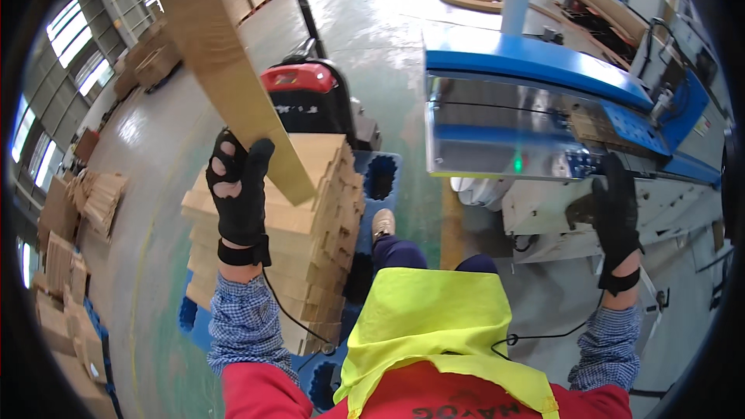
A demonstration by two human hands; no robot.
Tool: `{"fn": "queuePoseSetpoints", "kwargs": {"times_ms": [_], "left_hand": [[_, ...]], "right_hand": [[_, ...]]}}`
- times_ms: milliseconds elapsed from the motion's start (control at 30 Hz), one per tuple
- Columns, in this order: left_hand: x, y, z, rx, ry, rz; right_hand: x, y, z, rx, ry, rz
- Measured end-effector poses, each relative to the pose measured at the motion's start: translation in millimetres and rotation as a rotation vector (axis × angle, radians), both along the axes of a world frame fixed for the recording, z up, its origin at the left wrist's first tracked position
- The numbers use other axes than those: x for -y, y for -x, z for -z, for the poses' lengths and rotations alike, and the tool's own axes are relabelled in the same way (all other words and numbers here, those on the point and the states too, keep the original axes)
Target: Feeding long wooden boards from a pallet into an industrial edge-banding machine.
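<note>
My left hand (239,190), in a black glove with worn holes at the fingers, grips a long flat strip of brown cardboard (225,70). The strip stands tilted, its lower end over a stack of cardboard pieces (306,252) with notched edges. On the right, my gloved right hand (618,209) is at the front of a blue machine (535,70), fingers stretched toward the small controls (582,163) on its front edge. Whether the fingertips touch them I cannot tell. A shiny metal front with a green light (518,163) runs along that edge.
The stack rests on a blue plastic pallet (382,178). Behind it stands a red and black pallet truck (306,97). More cardboard piles (97,202) lie along the left. My shoe (383,223) is beside the pallet. A thin cable (287,306) hangs from my left wrist.
</note>
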State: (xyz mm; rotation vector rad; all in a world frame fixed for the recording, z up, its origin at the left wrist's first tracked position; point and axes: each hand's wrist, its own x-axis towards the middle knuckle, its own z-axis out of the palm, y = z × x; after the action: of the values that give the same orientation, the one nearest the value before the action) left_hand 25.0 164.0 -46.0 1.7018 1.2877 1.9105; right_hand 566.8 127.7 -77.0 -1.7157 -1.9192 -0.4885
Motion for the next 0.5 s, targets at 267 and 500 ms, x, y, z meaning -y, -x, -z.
{"fn": "queuePoseSetpoints", "kwargs": {"times_ms": [267, 500], "left_hand": [[-43.8, -80.3, -5.3, -0.94, -0.292, 0.024], [-77.2, -157.8, 31.1, -0.559, -0.254, 0.618]], "right_hand": [[40.6, 86.1, -32.5, 0.091, -0.049, -0.254], [-13.3, 163.5, -19.2, 0.085, 0.014, -0.338]]}}
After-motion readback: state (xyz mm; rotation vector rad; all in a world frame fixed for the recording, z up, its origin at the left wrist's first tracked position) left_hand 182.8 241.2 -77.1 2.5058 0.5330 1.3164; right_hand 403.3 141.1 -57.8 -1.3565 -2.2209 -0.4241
